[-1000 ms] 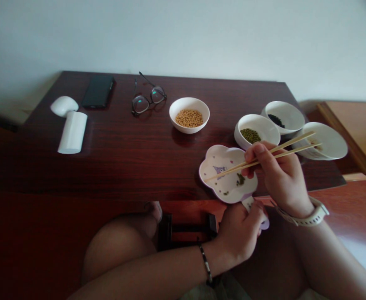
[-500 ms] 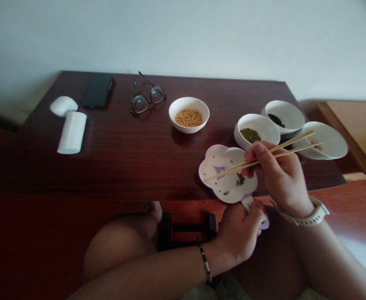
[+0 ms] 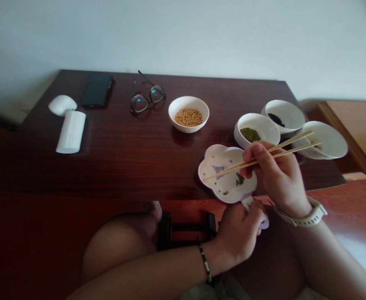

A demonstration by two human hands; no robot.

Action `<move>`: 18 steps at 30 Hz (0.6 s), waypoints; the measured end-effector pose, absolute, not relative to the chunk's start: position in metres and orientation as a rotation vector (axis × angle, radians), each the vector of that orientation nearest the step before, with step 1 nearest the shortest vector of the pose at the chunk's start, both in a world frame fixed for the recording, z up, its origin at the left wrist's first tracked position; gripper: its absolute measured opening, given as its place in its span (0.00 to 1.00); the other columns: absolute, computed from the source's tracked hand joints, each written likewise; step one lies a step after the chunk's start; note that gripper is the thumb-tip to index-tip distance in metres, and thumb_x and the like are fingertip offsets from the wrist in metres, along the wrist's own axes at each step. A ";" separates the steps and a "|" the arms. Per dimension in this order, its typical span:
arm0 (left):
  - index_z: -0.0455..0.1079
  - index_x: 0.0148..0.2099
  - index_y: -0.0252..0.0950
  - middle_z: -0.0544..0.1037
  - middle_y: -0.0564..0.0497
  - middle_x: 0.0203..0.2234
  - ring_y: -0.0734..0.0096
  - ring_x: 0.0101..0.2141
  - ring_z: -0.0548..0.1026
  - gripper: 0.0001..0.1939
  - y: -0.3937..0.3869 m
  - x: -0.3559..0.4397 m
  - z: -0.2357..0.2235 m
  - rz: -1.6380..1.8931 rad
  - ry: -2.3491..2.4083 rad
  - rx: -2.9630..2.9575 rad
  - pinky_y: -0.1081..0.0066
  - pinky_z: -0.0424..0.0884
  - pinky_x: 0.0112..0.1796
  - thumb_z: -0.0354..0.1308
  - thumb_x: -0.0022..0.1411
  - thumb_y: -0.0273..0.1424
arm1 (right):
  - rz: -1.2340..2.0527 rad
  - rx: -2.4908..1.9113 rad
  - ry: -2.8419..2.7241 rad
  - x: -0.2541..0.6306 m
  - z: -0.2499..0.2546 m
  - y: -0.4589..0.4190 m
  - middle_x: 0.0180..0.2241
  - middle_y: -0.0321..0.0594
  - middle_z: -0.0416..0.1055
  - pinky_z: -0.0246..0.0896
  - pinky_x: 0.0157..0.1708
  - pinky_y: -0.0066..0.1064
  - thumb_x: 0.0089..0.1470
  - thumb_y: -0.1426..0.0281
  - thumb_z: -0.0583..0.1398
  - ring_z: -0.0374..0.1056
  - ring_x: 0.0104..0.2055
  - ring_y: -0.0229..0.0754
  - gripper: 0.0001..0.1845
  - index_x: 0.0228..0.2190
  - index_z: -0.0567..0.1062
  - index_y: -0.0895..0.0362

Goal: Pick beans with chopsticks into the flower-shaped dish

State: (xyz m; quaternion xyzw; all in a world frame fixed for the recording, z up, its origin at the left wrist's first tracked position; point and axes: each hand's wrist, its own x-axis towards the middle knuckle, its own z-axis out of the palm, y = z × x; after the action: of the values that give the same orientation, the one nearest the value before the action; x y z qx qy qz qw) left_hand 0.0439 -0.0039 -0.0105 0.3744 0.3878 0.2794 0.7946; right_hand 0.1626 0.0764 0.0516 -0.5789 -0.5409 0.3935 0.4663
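Wall [image 3: 183, 37]: pale, seen in the head view behind the bench [image 3: 123, 166], which is dark brown and wood-grained.
Left end: a black box [image 3: 97, 90] is laid flat near the back edge; a white dome [image 3: 62, 105] and a white cylinder [image 3: 72, 132] are set close together in front of it.
Glasses [image 3: 148, 99]: left unfolded between the box and the yellow beans [image 3: 188, 117], which are held in a white bowl [image 3: 174, 111] mid-bench.
Right end: three more bowls are grouped; green beans [image 3: 250, 134] are contained in the nearest to the dish [image 3: 210, 160], black beans [image 3: 276, 120] in the one behind, and something brownish in the third bowl [image 3: 334, 141], partly hidden by the chopsticks [image 3: 281, 147].
Dish: white, purple-rimmed and flower-shaped, placed at the front edge of the bench; small green pieces [image 3: 239, 179] are scattered inside, beside a printed figure [image 3: 219, 171].
Left hand [image 3: 240, 231]: closed around the handle of the dish; a bracelet [image 3: 205, 264] is worn on the wrist.
Right hand [image 3: 276, 177]: chopsticks are gripped between fingers and thumb, tips close together above the dish's left side; whether its surface is touched cannot be told.
Right wrist: a pale strap [image 3: 314, 216] is worn.
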 end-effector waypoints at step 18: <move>0.66 0.32 0.39 0.67 0.53 0.22 0.70 0.26 0.66 0.26 -0.006 0.043 -0.011 0.600 0.807 0.819 0.67 0.60 0.30 0.48 0.80 0.49 | 1.047 -1.382 -1.308 0.157 0.049 0.076 0.28 0.38 0.73 0.63 0.25 0.32 0.72 0.52 0.62 0.70 0.27 0.40 0.19 0.34 0.77 0.52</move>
State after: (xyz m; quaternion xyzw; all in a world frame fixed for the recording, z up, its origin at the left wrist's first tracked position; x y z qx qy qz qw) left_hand 0.0428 -0.0062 -0.0107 0.3814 0.3757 0.2793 0.7971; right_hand 0.1572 0.0759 0.0493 -0.5628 -0.5329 0.4265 0.4661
